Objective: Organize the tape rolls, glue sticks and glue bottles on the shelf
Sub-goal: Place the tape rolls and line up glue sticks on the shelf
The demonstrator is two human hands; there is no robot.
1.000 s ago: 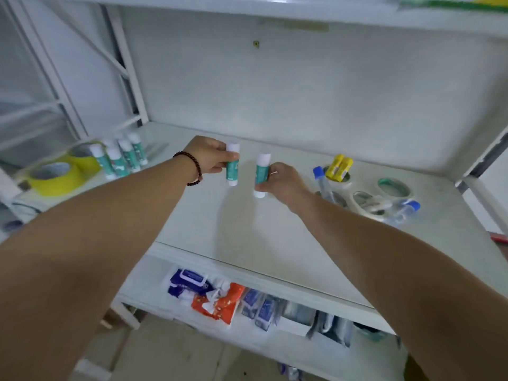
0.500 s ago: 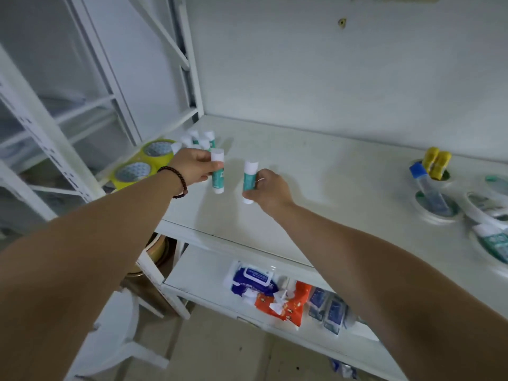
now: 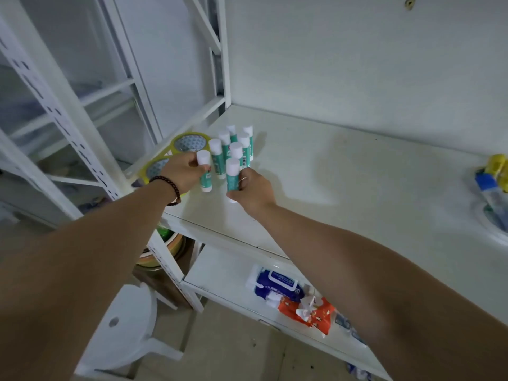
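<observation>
From the head view, the left hand (image 3: 183, 171) and right hand (image 3: 253, 191) each grip a glue stick (image 3: 232, 174) upright beside the standing cluster (image 3: 236, 145) at the shelf's (image 3: 357, 188) left end, while bottles (image 3: 492, 188) far right look unsorted.

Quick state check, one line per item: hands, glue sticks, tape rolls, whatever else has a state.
left hand: grips one glue stick, upright.
right hand: grips another glue stick, upright.
standing glue sticks: capped, upright, clustered at the shelf's left end.
yellow tape rolls: lying flat, left of the cluster.
blue wipes pack: lying on the lower shelf.
</observation>
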